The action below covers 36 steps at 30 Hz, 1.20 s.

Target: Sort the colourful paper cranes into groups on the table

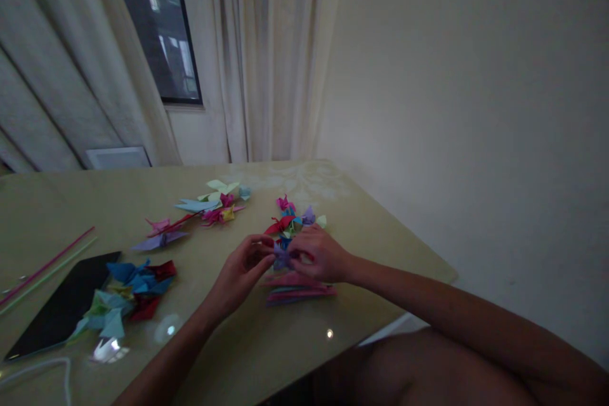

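My left hand (242, 269) and my right hand (320, 255) meet over the table (266, 355), both pinching a small purple folded paper piece (282, 258) between their fingertips. Just below them lies a stack of pink and coloured paper sheets (299, 287). Behind the hands sits a cluster of small folded paper flowers (291, 219) in red, pink, blue and purple.
More folded paper shapes lie at the back (209, 203) and left (128, 295), some on a dark tablet (61, 304). Pink and green straws (45, 269) rest at the far left, a white cable (42, 368) near the front. Curtains and a window stand behind; a wall is right.
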Motion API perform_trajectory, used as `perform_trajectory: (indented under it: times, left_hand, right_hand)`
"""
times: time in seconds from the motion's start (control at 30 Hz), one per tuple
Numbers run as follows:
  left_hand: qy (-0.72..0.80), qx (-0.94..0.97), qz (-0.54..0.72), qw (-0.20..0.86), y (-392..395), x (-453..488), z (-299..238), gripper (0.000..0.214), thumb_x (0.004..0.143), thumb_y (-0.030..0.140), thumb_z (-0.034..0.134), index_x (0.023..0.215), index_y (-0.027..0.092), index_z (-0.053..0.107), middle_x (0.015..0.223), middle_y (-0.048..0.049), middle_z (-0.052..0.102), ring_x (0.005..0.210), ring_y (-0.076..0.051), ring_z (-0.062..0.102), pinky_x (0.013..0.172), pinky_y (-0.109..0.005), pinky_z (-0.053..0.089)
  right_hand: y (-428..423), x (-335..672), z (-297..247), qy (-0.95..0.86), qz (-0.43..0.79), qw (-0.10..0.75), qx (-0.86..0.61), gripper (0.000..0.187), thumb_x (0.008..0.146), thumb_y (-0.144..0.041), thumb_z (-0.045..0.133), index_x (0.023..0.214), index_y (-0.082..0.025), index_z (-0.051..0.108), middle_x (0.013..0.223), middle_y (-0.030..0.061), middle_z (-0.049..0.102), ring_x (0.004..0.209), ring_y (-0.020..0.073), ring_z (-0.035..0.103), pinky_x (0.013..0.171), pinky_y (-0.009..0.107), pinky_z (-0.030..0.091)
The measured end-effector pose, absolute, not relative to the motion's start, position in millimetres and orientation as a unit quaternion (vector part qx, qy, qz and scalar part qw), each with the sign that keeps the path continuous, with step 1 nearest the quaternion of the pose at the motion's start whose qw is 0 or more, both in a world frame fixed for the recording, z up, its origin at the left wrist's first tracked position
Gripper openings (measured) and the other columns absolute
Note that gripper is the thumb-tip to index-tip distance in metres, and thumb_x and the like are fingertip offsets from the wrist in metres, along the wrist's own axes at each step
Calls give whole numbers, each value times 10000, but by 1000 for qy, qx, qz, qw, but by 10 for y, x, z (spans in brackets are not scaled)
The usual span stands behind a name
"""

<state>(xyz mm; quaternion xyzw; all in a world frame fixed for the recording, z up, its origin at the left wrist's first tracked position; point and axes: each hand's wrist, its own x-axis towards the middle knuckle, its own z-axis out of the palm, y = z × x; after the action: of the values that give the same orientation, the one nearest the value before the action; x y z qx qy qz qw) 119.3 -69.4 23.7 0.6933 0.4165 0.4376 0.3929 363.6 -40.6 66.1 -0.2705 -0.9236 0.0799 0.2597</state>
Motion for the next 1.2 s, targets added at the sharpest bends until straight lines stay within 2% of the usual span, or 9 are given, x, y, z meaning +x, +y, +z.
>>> perform_trajectory:
  times: [0.13, 0.23, 0.33, 0.43, 0.6, 0.73, 0.97, 1.07, 1.2]
  left_hand:
    - [571, 763, 303, 31, -617, 804, 348, 387, 996, 362, 505, 1303, 171, 642, 1301, -211, 709, 1201, -392, 659, 1049, -597, 491]
    - [720, 655, 187, -131, -610, 382, 374, 457, 1003, 404, 449, 1294, 115, 651, 1395, -290, 626, 1264, -511, 572, 986, -746, 448]
    - [826, 548, 102, -86, -612, 7, 280, 467, 959, 529, 489, 1138, 162, 715, 1261, -248, 699, 1170, -538, 603, 822, -784, 494]
    - [826, 560, 54, -44, -575, -159, 145, 386, 945, 466, 491, 1051, 181, 727, 1131, -208, 740, 1088, -480, 649, 761, -643, 566]
    - [713, 696, 79, -33, -440, 33, 91, 434, 927, 281, 477, 1270, 94, 666, 1255, -244, 707, 1155, -388, 675, 932, -465, 548]
    - [692, 706, 150, 28, -374, 277, 194, 528, 911, 263, 498, 1420, 138, 561, 1249, -158, 745, 1106, -324, 715, 915, -428, 544]
    - [714, 680, 168, 0, -423, 342, 288, 438, 965, 248, 447, 1368, 146, 587, 1301, -163, 726, 1171, -335, 685, 951, -436, 527]
    - [743, 657, 122, -36, -436, 224, 232, 390, 961, 265, 459, 1249, 117, 677, 1301, -223, 708, 1184, -390, 669, 949, -483, 526]
    - [732, 662, 161, 1, -405, 163, 232, 383, 963, 190, 393, 1174, 141, 709, 1233, -181, 747, 1105, -320, 713, 947, -424, 536]
  right_hand:
    - [-227, 3902, 512, -820, 163, 363, -411, 118, 859, -263, 653, 800, -214, 562, 690, -41, 567, 622, 140, 505, 651, 273, 384]
    - [-27, 4217, 407, -707, 171, 453, -516, 184, 862, -358, 614, 780, -232, 509, 660, -50, 513, 610, 146, 492, 597, 265, 368]
    - [136, 4526, 289, -614, 153, 480, -608, 187, 827, -382, 618, 772, -233, 520, 690, -30, 562, 661, 166, 534, 639, 280, 398]
    - [212, 4723, 170, -571, 165, 442, -672, 147, 769, -335, 655, 743, -223, 564, 704, -7, 618, 691, 183, 574, 671, 295, 420]
    - [240, 4733, 63, -577, 223, 405, -674, 147, 740, -278, 659, 861, -193, 665, 717, 12, 684, 635, 183, 625, 629, 292, 465]
    - [235, 4612, 60, -582, 204, 421, -665, 317, 762, -279, 654, 1064, -184, 661, 884, 34, 704, 685, 176, 622, 666, 301, 485]
    - [63, 4173, 227, -693, 98, 480, -529, 330, 840, -216, 580, 1164, -175, 627, 965, 44, 624, 707, 173, 537, 698, 318, 483]
    - [-77, 3902, 345, -753, 96, 464, -456, 278, 881, -171, 573, 1152, -200, 630, 984, 50, 624, 770, 187, 551, 737, 321, 487]
    - [-260, 3601, 450, -819, 95, 421, -378, 238, 914, -119, 575, 1126, -204, 641, 1019, 68, 647, 925, 221, 599, 857, 357, 497]
